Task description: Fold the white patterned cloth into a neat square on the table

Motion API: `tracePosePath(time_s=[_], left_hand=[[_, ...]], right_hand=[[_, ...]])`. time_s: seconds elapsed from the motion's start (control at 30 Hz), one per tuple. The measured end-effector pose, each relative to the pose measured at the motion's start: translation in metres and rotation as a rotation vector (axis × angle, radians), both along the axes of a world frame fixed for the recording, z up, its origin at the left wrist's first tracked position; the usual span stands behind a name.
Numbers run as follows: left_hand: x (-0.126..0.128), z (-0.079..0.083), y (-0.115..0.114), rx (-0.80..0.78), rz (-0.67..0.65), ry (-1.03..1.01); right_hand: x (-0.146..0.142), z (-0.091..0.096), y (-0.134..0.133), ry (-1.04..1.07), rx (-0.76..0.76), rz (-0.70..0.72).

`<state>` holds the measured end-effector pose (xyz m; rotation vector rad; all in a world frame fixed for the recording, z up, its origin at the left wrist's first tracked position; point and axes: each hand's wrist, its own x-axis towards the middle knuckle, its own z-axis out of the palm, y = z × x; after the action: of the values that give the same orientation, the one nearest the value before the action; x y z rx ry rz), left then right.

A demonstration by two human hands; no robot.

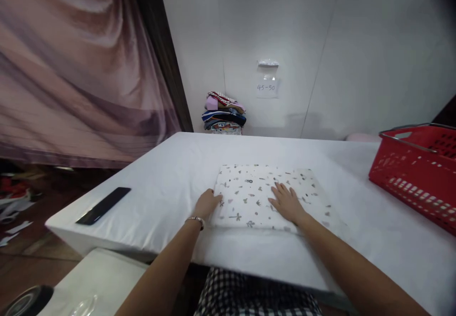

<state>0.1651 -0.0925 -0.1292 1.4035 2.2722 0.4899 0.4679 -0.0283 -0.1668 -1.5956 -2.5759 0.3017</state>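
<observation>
The folded cloth (249,190) lies widthways on the desk (160,178), right hand (288,205) flat on top with fingers apart, left hand (206,205) at its left edge, grip unclear

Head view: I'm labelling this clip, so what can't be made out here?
All in the head view.
Left hand fingertips: hidden at the folded cloth edge.
Red basket: cut off by the right edge; its wall hides any contents.
Clothes stack: too small to count.

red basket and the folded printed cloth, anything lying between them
Nothing. In the head view only bare white table cover separates the folded cloth from the red basket.
</observation>
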Motion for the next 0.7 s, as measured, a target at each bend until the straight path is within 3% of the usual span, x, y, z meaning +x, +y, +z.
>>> tracePosePath(time_s=[0.1,0.27,0.37,0.43,0.6,0.7], left_hand=[[-0.006,0.001,0.006,-0.053,0.008,-0.039],[-0.012,-0.001,0.014,-0.062,0.002,-0.059],[-0.012,0.001,0.013,0.001,0.030,-0.092],[-0.011,0.003,0.012,0.031,0.060,-0.148],[-0.011,0.010,0.011,-0.026,0.133,-0.611],[-0.011,0.022,0.012,-0.114,0.131,-0.872]], right_hand=[[0.002,-0.008,-0.001,-0.017,0.002,-0.011],[-0.007,0.013,0.006,-0.019,-0.116,-0.063],[-0.021,0.020,0.011,0.034,-0.047,-0.082],[-0.030,0.015,0.011,0.033,-0.016,-0.053],[-0.037,-0.008,0.007,0.006,-0.013,-0.018],[-0.035,-0.011,0.007,0.056,-0.002,-0.022]])
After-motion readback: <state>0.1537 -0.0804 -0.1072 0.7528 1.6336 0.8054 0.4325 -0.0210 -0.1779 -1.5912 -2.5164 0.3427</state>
